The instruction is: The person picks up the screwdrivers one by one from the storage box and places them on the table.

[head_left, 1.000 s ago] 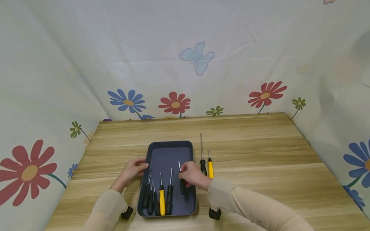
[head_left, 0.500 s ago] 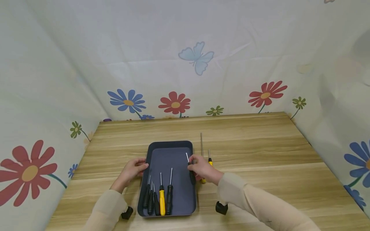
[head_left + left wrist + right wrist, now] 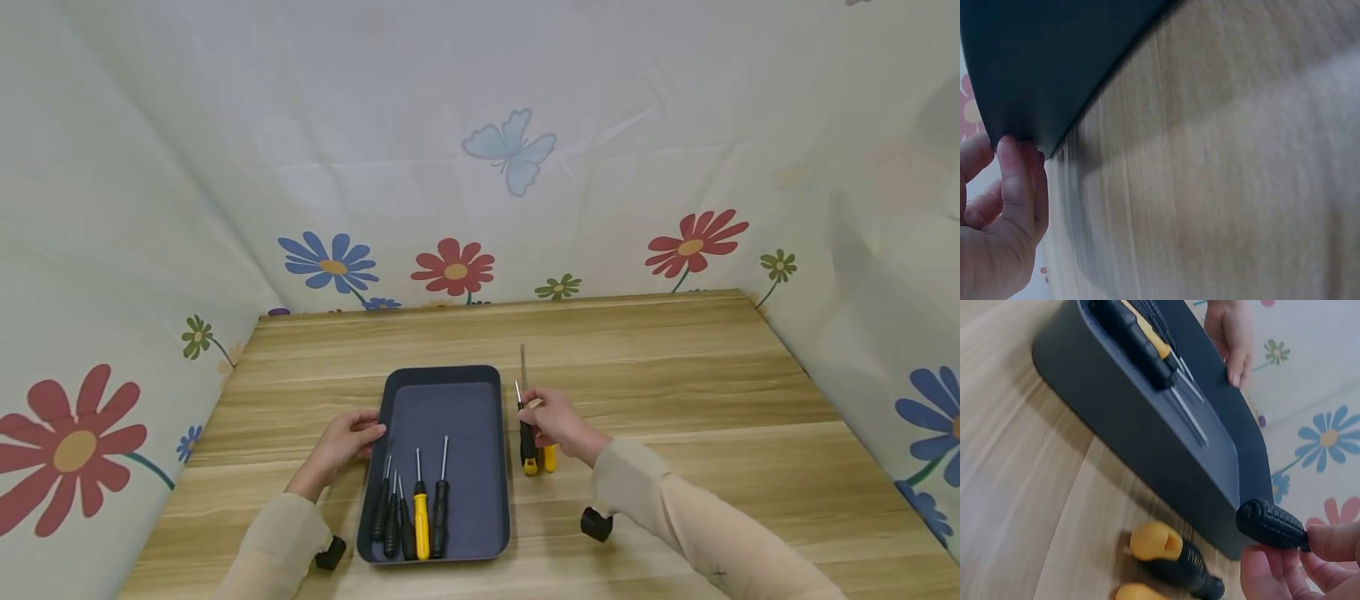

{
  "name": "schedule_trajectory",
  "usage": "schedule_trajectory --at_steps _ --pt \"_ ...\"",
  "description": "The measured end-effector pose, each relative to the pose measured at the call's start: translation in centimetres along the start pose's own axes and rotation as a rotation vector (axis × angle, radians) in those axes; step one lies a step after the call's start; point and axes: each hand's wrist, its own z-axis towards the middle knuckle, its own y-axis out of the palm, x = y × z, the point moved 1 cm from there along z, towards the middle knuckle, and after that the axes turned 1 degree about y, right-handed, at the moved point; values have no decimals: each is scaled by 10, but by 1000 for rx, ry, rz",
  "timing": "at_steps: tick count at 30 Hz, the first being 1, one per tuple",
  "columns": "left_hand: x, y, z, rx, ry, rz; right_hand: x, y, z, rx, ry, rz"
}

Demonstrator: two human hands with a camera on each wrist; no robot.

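"What's in your grip?"
"My right hand (image 3: 555,418) pinches a small black screwdriver (image 3: 1272,525) above the table (image 3: 675,375), just right of the tray (image 3: 442,404) and near the yellow-ended screwdriver (image 3: 1175,565) lying there."
"And the other?"
"My left hand (image 3: 343,442) pinches the tray's left rim; five screwdrivers (image 3: 421,521) lie inside."

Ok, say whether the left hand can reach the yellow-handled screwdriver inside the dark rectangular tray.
Likely yes: the left hand touches the tray and nothing covers the yellow-handled screwdriver, though black-handled screwdrivers flank it.
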Motion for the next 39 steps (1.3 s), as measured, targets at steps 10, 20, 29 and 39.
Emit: schedule_trajectory --at_steps 10,20,29,39 --pt "1 0 -2 -8 7 -3 12 -22 9 21 26 58" --pt "0 0 -1 -8 3 -11 20 -44 16 16 72 96" --pt "2 0 -1 -9 -3 4 30 -56 20 24 82 77" --pt "0 1 -1 -21 -1 -30 43 -58 24 -3 95 73"
